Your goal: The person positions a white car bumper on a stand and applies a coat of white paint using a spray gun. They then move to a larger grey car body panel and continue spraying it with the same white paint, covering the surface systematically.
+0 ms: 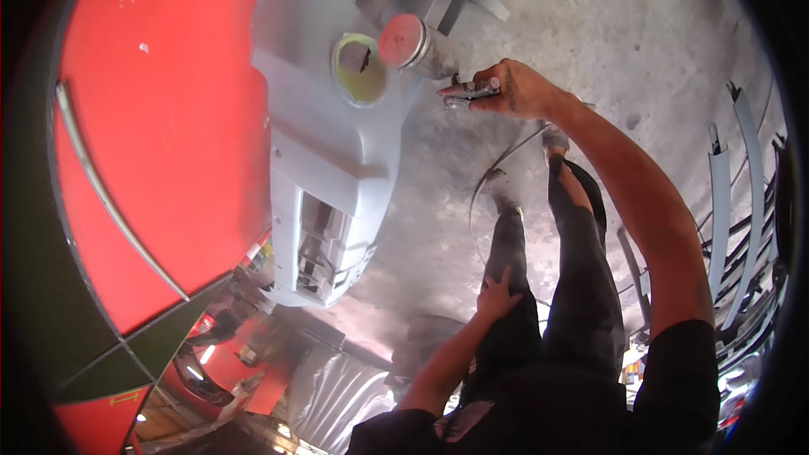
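Note:
My right hand (521,88) is wrapped round a metal spray gun (468,96), with its round paint cup (425,46) toward the left. A pale grey car bumper (337,147) stretches along the left of the gun, and a whitish mist blurs the air around it. Beside the cup, a round yellow-green area (361,69) with a dark mark shows against the bumper; I cannot tell whether it is an opening or a separate thing. My left hand (499,295) lies on my thigh above the knee, fingers spread and holding nothing.
A thin hose (484,181) loops over the grey concrete floor near my feet. To the left stands a large red panel (160,135) with a curved metal strip (114,198). Long trim pieces (742,211) are racked at the right. Silvery sheeting (341,396) is at the lower left.

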### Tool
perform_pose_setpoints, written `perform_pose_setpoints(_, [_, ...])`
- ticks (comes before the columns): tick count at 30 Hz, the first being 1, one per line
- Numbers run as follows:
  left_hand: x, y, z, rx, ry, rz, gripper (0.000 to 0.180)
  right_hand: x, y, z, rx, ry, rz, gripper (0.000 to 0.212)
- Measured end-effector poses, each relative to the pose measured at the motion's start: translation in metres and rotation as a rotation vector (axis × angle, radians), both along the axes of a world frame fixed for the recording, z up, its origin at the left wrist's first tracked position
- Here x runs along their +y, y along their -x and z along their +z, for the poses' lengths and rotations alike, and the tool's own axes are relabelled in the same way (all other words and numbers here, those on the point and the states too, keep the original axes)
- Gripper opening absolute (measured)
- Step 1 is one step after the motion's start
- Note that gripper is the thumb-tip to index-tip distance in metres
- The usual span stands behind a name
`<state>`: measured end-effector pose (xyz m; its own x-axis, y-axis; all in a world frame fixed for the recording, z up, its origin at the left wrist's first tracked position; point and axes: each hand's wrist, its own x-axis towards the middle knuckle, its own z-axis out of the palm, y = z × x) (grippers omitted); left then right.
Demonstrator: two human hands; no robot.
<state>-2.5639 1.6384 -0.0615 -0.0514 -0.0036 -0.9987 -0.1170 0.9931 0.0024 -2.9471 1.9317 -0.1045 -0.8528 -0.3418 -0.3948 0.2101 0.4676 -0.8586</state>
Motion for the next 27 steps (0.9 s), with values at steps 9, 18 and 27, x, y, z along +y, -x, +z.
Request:
perform_pose_setpoints(9, [0.010,0.002,0.000,-0.230,0.008,-0.046,0.101,0.028,0.136,-0.048,0.226,0.015,-0.470,0.042])
perform_pose_setpoints(18, [0.022,0.028,-0.007,-0.268,0.001,-0.015,0.104,0.027,0.116,-0.088,0.283,0.095,-0.440,0.043])
perform_pose_setpoints(27, [0.020,0.012,-0.012,-0.338,-0.007,-0.007,0.102,0.062,0.147,-0.096,0.206,0.393,-0.339,0.043])
